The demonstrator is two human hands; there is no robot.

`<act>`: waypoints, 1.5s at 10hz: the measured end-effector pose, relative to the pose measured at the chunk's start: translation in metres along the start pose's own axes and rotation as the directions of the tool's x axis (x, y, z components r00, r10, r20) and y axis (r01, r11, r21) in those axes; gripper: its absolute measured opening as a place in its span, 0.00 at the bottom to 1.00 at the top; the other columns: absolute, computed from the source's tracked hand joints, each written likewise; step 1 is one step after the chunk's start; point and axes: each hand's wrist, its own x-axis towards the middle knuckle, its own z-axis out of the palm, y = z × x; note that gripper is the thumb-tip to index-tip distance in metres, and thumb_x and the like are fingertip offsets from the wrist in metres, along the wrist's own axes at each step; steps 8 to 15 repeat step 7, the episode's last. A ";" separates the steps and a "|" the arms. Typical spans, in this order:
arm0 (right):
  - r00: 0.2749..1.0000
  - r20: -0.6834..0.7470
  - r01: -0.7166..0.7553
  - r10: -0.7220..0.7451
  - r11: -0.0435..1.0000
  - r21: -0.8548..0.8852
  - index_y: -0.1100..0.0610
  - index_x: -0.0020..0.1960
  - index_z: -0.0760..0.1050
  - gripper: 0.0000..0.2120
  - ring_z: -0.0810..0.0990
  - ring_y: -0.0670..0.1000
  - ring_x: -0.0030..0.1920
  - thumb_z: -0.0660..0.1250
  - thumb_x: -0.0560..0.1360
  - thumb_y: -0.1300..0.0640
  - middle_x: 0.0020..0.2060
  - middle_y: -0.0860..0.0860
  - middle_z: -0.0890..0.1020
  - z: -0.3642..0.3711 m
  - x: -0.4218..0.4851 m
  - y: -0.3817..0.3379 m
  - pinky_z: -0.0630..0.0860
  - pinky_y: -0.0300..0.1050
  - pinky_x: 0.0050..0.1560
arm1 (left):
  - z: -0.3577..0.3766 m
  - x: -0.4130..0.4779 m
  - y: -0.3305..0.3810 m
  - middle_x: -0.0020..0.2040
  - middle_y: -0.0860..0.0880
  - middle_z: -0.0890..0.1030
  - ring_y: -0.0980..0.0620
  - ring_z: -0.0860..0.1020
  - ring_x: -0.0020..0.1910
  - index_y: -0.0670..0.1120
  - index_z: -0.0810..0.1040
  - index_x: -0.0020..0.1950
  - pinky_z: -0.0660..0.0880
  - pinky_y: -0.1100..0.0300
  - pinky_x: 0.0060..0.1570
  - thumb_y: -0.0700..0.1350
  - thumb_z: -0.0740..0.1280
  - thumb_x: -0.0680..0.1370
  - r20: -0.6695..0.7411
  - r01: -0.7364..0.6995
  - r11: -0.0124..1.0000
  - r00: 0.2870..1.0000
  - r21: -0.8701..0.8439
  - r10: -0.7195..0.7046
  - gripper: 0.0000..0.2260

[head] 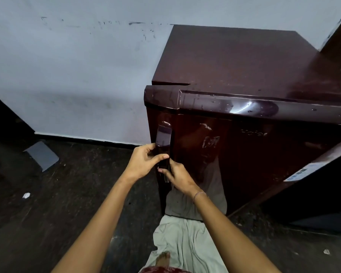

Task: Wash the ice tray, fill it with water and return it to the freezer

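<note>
A dark maroon fridge stands against the pale wall, its door closed. A glossy vertical door handle runs down the door's left edge. My left hand wraps around the handle's lower part from the left. My right hand grips the handle just below it, from the right. A thin bracelet sits on my right wrist. The ice tray is not in view.
A pale cloth lies on the dark floor at the fridge's foot, with my bare foot on it. A grey flat piece lies on the floor at left. A dark cabinet edge juts in at right.
</note>
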 end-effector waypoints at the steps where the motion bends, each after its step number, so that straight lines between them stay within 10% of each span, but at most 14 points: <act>1: 1.000 -0.011 0.018 -0.018 1.000 0.008 0.62 0.66 0.69 0.19 0.79 0.51 0.56 0.64 0.78 0.55 0.55 0.57 0.80 0.004 0.000 0.004 0.74 0.41 0.58 | 0.000 0.001 -0.004 0.47 0.50 0.83 0.60 0.82 0.48 0.44 0.79 0.53 0.76 0.68 0.50 0.34 0.72 0.71 -0.012 -0.012 1.000 1.000 -0.008 0.012 0.13; 4: 0.997 -0.072 -0.031 0.039 0.993 0.110 0.59 0.64 0.71 0.17 0.79 0.39 0.48 0.65 0.78 0.54 0.54 0.54 0.81 0.010 -0.004 0.004 0.75 0.35 0.53 | 0.016 -0.011 -0.018 0.47 0.53 0.83 0.56 0.83 0.49 0.52 0.80 0.51 0.77 0.65 0.49 0.45 0.70 0.71 -0.132 -0.024 0.991 0.991 -0.130 0.006 0.09; 6: 0.971 -0.189 -0.124 0.147 0.984 0.128 0.58 0.67 0.69 0.20 0.74 0.48 0.60 0.63 0.78 0.50 0.59 0.50 0.75 0.029 -0.021 0.003 0.72 0.41 0.62 | 0.021 -0.030 -0.047 0.44 0.52 0.84 0.56 0.82 0.42 0.53 0.81 0.54 0.80 0.54 0.44 0.63 0.63 0.74 -0.175 0.092 0.974 0.983 0.208 -0.056 0.18; 7: 0.942 -0.215 -0.232 0.257 0.964 0.133 0.57 0.71 0.65 0.23 0.69 0.47 0.66 0.61 0.79 0.49 0.65 0.51 0.70 0.038 -0.036 0.008 0.66 0.37 0.65 | 0.021 -0.041 -0.066 0.48 0.49 0.84 0.52 0.81 0.47 0.51 0.78 0.60 0.78 0.53 0.45 0.62 0.57 0.78 -0.178 0.180 0.860 0.978 0.478 -0.105 0.20; 15: 0.942 -0.215 -0.232 0.257 0.964 0.133 0.57 0.71 0.65 0.23 0.69 0.47 0.66 0.61 0.79 0.49 0.65 0.51 0.70 0.038 -0.036 0.008 0.66 0.37 0.65 | 0.021 -0.041 -0.066 0.48 0.49 0.84 0.52 0.81 0.47 0.51 0.78 0.60 0.78 0.53 0.45 0.62 0.57 0.78 -0.178 0.180 0.860 0.978 0.478 -0.105 0.20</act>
